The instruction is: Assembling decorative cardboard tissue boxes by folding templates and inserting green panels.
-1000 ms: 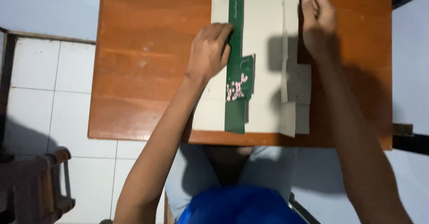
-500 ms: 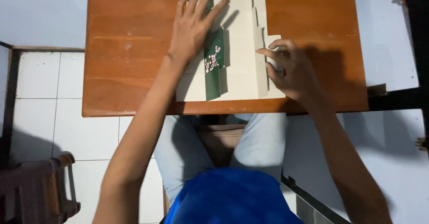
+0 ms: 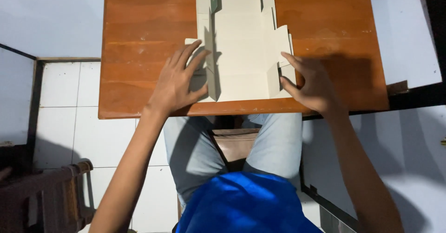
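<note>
Both hands, left (image 3: pixel 179 82) and right (image 3: pixel 311 84), flat against unfolded cardboard box (image 3: pixel 241 42) flaps.

Dim, cool indoor light from the left; hands (image 3: pixel 179 82) cast soft shadows rightward on counter (image 3: pixel 139 38); sharp focus, corners dark.

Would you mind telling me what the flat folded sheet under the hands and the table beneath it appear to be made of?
The pale grey flattened carton sheet looks like thin matte cardboard: crisp fold lines, cut flaps, a standing side panel. The reddish-brown table looks like varnished wood, showing grain streaks and a soft sheen, though it may be veneer.
</note>
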